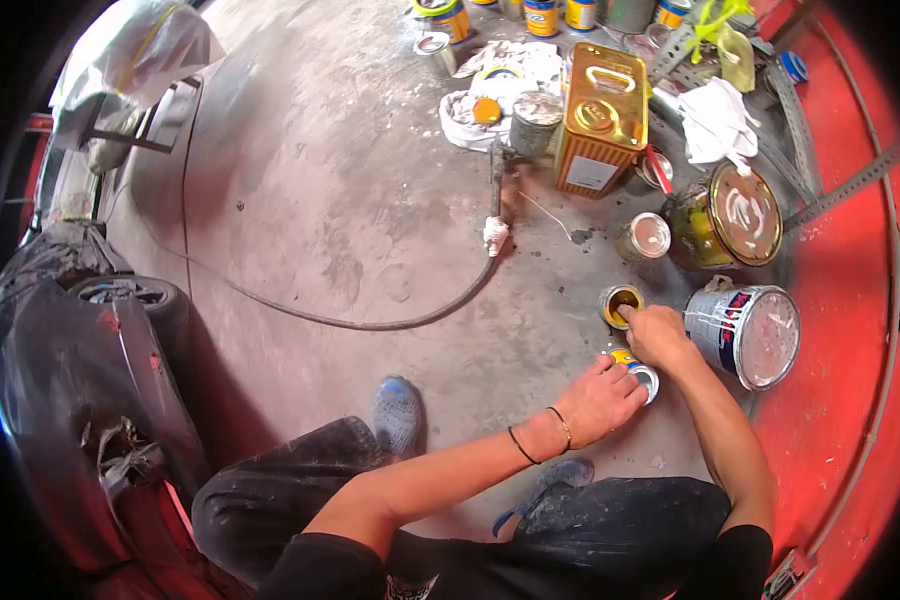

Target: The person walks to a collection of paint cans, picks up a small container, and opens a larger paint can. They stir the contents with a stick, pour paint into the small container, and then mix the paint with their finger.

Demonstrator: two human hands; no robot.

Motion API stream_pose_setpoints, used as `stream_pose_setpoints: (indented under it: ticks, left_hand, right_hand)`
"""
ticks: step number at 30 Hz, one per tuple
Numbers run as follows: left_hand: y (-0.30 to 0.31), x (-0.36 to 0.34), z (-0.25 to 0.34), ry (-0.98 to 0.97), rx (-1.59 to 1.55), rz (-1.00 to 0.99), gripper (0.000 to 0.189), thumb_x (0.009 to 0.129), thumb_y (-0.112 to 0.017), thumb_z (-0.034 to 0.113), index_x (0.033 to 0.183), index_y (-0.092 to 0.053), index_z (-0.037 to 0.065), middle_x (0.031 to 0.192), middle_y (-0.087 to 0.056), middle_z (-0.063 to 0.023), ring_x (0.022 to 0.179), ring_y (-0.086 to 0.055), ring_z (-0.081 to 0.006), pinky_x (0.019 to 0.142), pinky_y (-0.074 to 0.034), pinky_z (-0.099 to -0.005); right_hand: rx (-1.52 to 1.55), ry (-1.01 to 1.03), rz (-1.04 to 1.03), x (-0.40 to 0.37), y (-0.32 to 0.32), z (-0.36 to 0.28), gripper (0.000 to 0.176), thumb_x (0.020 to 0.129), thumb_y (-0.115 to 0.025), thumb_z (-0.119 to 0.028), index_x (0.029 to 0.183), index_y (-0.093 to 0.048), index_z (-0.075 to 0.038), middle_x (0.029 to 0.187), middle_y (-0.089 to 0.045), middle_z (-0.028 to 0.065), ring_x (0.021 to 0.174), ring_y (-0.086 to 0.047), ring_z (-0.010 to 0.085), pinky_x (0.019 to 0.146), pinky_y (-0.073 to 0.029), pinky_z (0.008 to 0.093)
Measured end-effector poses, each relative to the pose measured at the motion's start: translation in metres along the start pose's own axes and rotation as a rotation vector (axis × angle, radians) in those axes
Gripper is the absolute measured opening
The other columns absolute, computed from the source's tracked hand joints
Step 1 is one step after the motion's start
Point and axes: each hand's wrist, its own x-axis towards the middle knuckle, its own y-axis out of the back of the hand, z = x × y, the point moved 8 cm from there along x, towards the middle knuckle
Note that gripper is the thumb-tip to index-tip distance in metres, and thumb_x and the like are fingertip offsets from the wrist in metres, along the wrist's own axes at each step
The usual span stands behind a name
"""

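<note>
My left hand (602, 402), with a dark band and a bracelet at the wrist, is closed around a small paint can (648, 386) with a yellow and blue label and a bright metal rim. Most of its label is covered by my fingers. Just beyond, my right hand (656, 334) grips the rim of a small open tin (620, 297), with a fingertip at its mouth. The inside of that tin looks yellow-brown. Both containers are low, by the concrete floor (310, 240), close to each other.
To the right lie a large white-and-blue bucket (768, 338) and a big lidded drum (746, 215). Beyond are a smaller can (650, 236), a gold rectangular tin (602, 120) and stained rags (515, 65). A hose (370, 326) crosses the floor; a dark car bumper (70, 350) is left.
</note>
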Motion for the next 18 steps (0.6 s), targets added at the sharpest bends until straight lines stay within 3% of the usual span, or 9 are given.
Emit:
stream_pose_setpoints:
  ticks: [11,16,18]
  left_hand:
    - [-0.010,-0.005,0.003,0.040,-0.001,-0.006,0.023,0.088,-0.071,0.017,0.111,-0.067,0.013,0.097,-0.064,-0.0049,0.104,-0.065,-0.0254,0.102,-0.047,-0.0462]
    - [0.018,0.002,-0.002,-0.009,-0.276,0.082,0.027,0.090,-0.076,0.019,0.115,-0.069,0.011,0.104,-0.068,-0.0090,0.104,-0.065,-0.0297,0.098,-0.046,-0.0479]
    - [0.037,-0.005,-0.023,0.048,-0.404,0.188,0.030,0.092,-0.075,0.015,0.121,-0.069,0.009,0.107,-0.070,-0.0117,0.101,-0.065,-0.0331,0.095,-0.047,-0.0487]
  right_hand:
    - [-0.021,-0.034,-0.019,0.001,-0.001,0.000,0.044,0.091,-0.070,-0.023,0.133,-0.073,-0.010,0.092,-0.079,0.0221,0.087,-0.076,0.0439,0.080,-0.060,0.0579]
    - [0.020,-0.090,-0.001,-0.003,-0.001,0.007,0.029,0.090,-0.072,-0.026,0.116,-0.082,-0.017,0.097,-0.080,0.0209,0.095,-0.078,0.0408,0.084,-0.061,0.0554]
    - [0.039,-0.089,-0.008,-0.006,0.013,0.002,0.032,0.091,-0.073,-0.029,0.120,-0.081,-0.019,0.097,-0.080,0.0202,0.095,-0.078,0.0416,0.084,-0.061,0.0562]
